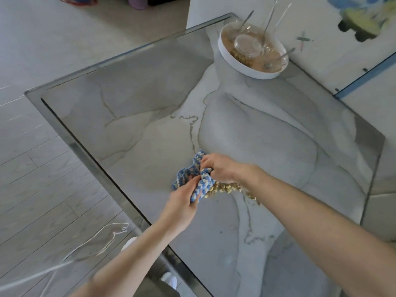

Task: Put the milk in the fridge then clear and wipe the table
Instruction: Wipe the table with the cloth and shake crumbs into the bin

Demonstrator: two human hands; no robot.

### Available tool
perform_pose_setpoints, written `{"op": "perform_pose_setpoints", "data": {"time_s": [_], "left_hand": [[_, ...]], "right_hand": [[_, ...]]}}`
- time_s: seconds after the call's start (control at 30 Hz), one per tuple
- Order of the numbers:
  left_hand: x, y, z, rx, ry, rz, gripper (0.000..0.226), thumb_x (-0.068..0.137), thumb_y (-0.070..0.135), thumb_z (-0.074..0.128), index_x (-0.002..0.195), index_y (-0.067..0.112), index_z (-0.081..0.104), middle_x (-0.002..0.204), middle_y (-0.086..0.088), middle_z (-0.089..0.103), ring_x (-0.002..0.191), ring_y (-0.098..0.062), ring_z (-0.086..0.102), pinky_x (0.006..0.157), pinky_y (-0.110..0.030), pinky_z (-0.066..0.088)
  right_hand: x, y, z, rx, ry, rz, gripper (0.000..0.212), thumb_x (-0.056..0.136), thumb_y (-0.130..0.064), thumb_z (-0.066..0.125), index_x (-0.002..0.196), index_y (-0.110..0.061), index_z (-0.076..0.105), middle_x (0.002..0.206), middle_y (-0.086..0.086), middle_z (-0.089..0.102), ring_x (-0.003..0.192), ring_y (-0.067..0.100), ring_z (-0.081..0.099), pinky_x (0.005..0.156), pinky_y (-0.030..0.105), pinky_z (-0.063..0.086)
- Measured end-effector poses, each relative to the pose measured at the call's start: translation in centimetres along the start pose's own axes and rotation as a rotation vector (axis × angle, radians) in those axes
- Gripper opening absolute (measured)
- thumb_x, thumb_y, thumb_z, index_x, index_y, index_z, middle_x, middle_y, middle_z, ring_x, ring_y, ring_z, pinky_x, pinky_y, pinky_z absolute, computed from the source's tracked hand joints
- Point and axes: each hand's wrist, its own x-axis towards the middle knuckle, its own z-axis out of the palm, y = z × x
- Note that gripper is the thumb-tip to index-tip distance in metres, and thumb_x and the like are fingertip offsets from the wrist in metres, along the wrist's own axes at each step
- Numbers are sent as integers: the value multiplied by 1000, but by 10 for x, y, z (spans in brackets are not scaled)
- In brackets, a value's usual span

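A blue and white checked cloth (188, 175) lies bunched on the grey marble-look glass table (132, 116). My left hand (182, 202) grips the cloth's near end. My right hand (220, 168) is closed on its far side. Spilled cereal pieces (225, 188) lie in a small heap right beside the cloth, partly under my right wrist, with a few more trailing to the right. No milk or fridge is in view.
A big white bowl (246, 67) at the table's far edge holds cereal, clear glass bowls and several spoons. A wall with a drawing stands to the right. Pale wood floor lies to the left, with white cord (102, 239) on it. My white shoes show under the table.
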Motion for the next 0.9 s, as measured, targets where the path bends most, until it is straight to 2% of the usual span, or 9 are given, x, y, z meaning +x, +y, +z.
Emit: {"op": "perform_pose_setpoints", "data": {"time_s": [0.1,0.17,0.27,0.4,0.57,0.73,0.8,0.83,0.9], "left_hand": [[-1,16,34,-11,5,35,39,94,7,44,133,14,45,114,17,43,107,2,39,76,8,25],[1,23,53,-19,1,46,40,94,7,43,133,14,44,116,17,44,109,2,41,76,9,25],[5,30,82,5,-22,53,42,94,7,43,135,16,42,132,5,49,123,-10,45,82,2,25],[9,44,107,32,-37,71,42,94,8,43,136,16,42,136,4,48,127,-13,42,82,0,23],[12,57,124,32,-103,58,31,96,17,42,126,16,50,109,10,54,100,-7,51,68,-7,32],[22,64,131,152,-137,56,22,95,19,44,111,10,56,95,3,59,89,-18,55,63,-20,32],[28,68,130,159,-153,60,18,94,21,46,102,10,58,82,4,58,77,-16,56,59,-18,34],[31,71,128,150,-171,68,15,93,21,47,97,12,59,73,7,56,68,-10,53,56,-14,34],[41,80,123,119,-203,68,10,91,19,50,83,19,57,58,12,47,50,0,45,48,-10,33]], "right_hand": [[-19,28,1,-20,21,31,41,80,11,39,108,-4,65,122,8,55,115,24,48,83,19,32],[-27,44,2,-24,27,57,42,79,11,39,108,-5,65,122,9,55,114,24,49,83,20,33],[-40,68,4,-18,43,86,42,78,12,40,107,-4,65,121,10,56,114,25,50,86,20,35],[-58,98,8,15,85,135,39,78,11,40,105,-3,65,119,11,57,113,27,50,95,31,41],[-79,122,13,69,99,186,43,79,11,39,112,-4,62,125,9,54,119,25,47,98,29,37],[-100,139,21,191,133,239,43,77,10,39,109,-5,64,121,11,57,116,26,50,96,31,40],[-109,146,26,250,142,268,35,77,9,40,101,1,63,110,16,61,105,26,54,87,32,43],[-114,150,27,302,151,281,28,77,9,40,94,5,62,97,18,61,92,23,56,78,31,44],[-129,154,25,493,203,322,17,78,11,40,75,4,56,70,12,51,62,7,48,58,25,37]]}}
